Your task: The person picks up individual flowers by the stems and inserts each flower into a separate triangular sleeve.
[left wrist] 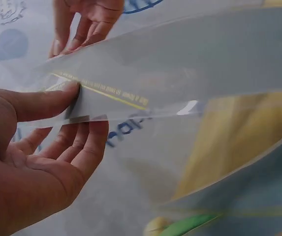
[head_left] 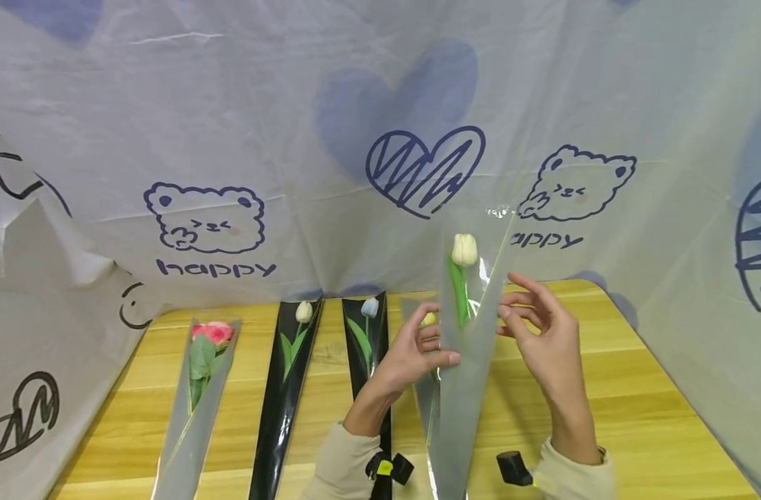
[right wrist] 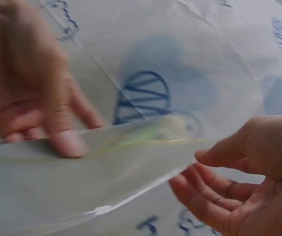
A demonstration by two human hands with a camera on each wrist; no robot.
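Observation:
A cream-white tulip (head_left: 464, 250) with a green leaf stands in a long, frosted clear sleeve (head_left: 464, 403), raised and tilted over the table. My left hand (head_left: 412, 354) pinches the sleeve's left edge, thumb in front and fingers behind. On the opposite side is my right hand (head_left: 546, 333), its fingers spread and loosely bent with the tips right at the sleeve's edge. The left wrist view shows thin yellow printed lines on the film beside the left thumb (left wrist: 67, 98). A yellow tulip (head_left: 428, 319) in another frosted sleeve lies partly hidden behind the left hand.
Left of the hands, on the wooden table (head_left: 624, 403), lie a blue tulip (head_left: 370, 307) and a white tulip (head_left: 303, 312) in black sleeves. Farther left is a pink rose (head_left: 212, 333) in a frosted sleeve. A printed cloth (head_left: 330, 250) hangs behind the table.

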